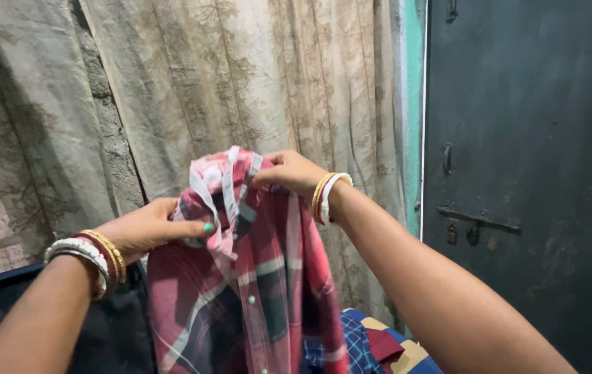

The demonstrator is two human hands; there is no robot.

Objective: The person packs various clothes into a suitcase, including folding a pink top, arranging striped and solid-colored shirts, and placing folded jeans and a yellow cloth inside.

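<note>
While we hold the red plaid shirt [254, 277] up in front of the pale patterned curtain [240, 76], everything depends on two small grips near its collar. Our left hand [147, 228] pinches a fold of the collar edge between thumb and fingers, and our right hand [289, 173], higher and farther right, has its fingers closed over the top of the collar. The body of the shirt hangs free below, its button placket running down the middle.

We judge the likeliest trouble to be a slip: the cloth is bunched and light, so if either pinch loosens, that side would drop and the collar would twist. A fallen side could land on the blue and yellow checked cloth [379, 346] at the near right, or on the dark surface [5, 305] at the near left. Bangles [92, 253] on both wrists could also snag a button or a loose fold as the hands turn. Pulling the two grips apart too hard might strain the collar seam.
</note>
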